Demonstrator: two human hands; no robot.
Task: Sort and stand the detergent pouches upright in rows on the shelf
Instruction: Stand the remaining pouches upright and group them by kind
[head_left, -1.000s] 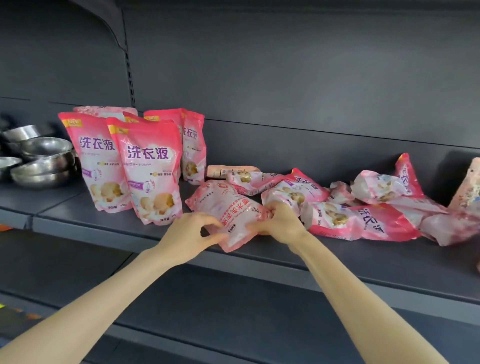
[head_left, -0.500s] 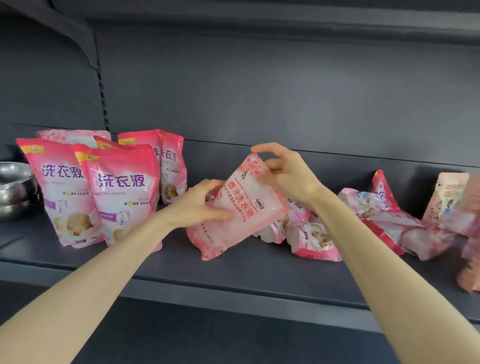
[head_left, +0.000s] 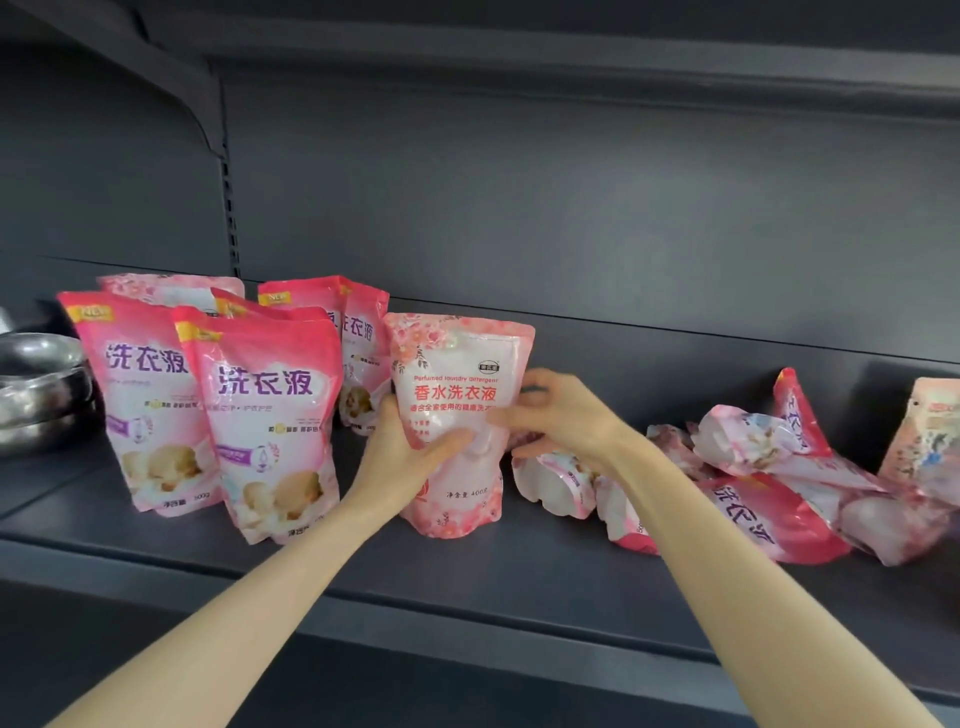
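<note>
The pale floral pouch (head_left: 457, 364) stands upright between the two hands, its printed front facing the camera and its base down on the dark shelf (head_left: 519, 566). The left hand (head_left: 410, 457) grips its lower left side, thumb laid across the front and fingers wrapped behind. The right hand (head_left: 566, 415) pinches its right edge at mid-height, thumb on the front and fingers curled round the back. Just left of the left hand stand the bright pink pouches (head_left: 270, 415) in two front-facing columns, the nearest one almost touching the left wrist, with more of them upright behind and a pale pouch at the very back. Below and to the right of the right hand lies a loose heap of pouches (head_left: 753, 509), flat or tilted and overlapping one another. Far to the left, beyond the standing pouches, sit stacked steel bowls (head_left: 36, 384).
</note>
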